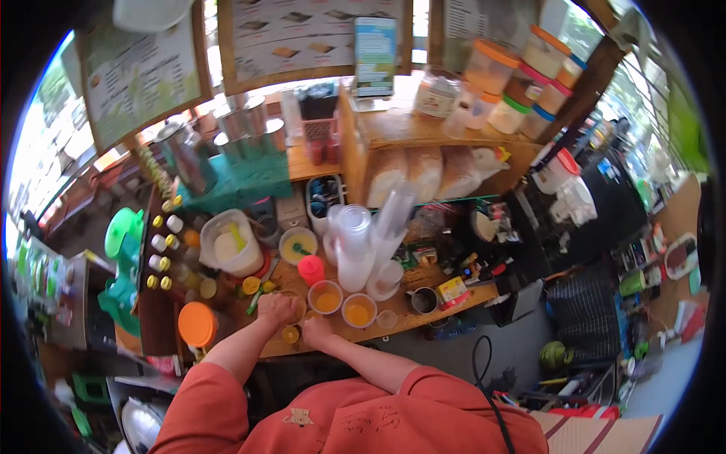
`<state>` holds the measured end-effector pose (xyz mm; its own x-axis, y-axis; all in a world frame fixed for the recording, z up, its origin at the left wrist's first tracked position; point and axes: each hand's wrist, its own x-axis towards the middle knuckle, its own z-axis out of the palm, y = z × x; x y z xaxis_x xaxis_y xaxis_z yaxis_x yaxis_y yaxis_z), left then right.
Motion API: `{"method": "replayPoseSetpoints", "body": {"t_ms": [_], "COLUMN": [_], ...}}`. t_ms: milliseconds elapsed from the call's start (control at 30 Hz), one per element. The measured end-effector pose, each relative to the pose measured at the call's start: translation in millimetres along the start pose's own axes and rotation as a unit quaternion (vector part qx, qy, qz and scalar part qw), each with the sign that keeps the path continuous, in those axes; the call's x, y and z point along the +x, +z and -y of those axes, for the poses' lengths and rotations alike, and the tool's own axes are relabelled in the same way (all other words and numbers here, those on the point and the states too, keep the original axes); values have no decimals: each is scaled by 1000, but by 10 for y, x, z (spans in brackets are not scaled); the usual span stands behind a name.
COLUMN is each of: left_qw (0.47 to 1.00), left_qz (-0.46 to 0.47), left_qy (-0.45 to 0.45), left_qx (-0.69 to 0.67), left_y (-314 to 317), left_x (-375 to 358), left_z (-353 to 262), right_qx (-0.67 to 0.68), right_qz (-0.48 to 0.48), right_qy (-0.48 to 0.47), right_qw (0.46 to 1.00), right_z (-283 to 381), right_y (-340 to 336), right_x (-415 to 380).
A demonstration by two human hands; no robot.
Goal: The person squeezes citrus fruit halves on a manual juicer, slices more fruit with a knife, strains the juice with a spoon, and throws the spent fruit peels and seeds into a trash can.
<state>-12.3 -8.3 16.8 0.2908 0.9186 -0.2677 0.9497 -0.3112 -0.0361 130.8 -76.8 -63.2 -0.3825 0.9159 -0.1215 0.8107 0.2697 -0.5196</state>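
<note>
My left hand (278,310) is curled, palm down, over a clear round vessel (298,307) on the wooden counter; whatever lies under its palm is hidden. Close by on the right, my right hand (317,331) is closed, and its contents do not show. A cut orange half (290,334) lies just below, between the two hands. Two plastic cups, one (326,298) behind the other (358,310), hold orange liquid to the right of my hands. A small clear cup (387,319) stands beside them. Behind my left hand are a green-handled knife (255,304) and more orange pieces (251,285).
Tall stacks of clear cups (354,246) rise behind the filled cups, with a red-capped bottle (311,269) beside them. A white tub (230,244) and an orange-lidded jar (197,325) stand left. Rightward are a metal mug (423,300) and a yellow box (454,291).
</note>
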Motion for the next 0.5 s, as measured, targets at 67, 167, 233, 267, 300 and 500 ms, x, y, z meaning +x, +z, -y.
{"method": "replayPoseSetpoints", "body": {"t_ms": [67, 167, 233, 267, 300, 500], "left_qw": [1000, 991, 987, 990, 988, 989], "left_qz": [-13, 30, 39, 37, 33, 12], "left_qy": [27, 117, 127, 114, 123, 135], "left_qx": [5, 61, 85, 79, 85, 65], "left_y": [181, 51, -17, -19, 119, 163], "left_x": [124, 122, 125, 75, 41, 167], "left_z": [56, 6, 50, 79, 152, 131], "right_qx": [41, 37, 37, 41, 47, 50], "right_qz": [-28, 1, -9, 5, 22, 35], "right_qy": [-32, -20, -15, -2, 9, 27], "right_qw": [998, 999, 999, 999, 999, 998], "right_z": [-11, 39, 92, 138, 174, 79], "right_y": [41, -129, -204, -199, -178, -85], "right_x": [50, -40, -18, -38, -42, -10]}}
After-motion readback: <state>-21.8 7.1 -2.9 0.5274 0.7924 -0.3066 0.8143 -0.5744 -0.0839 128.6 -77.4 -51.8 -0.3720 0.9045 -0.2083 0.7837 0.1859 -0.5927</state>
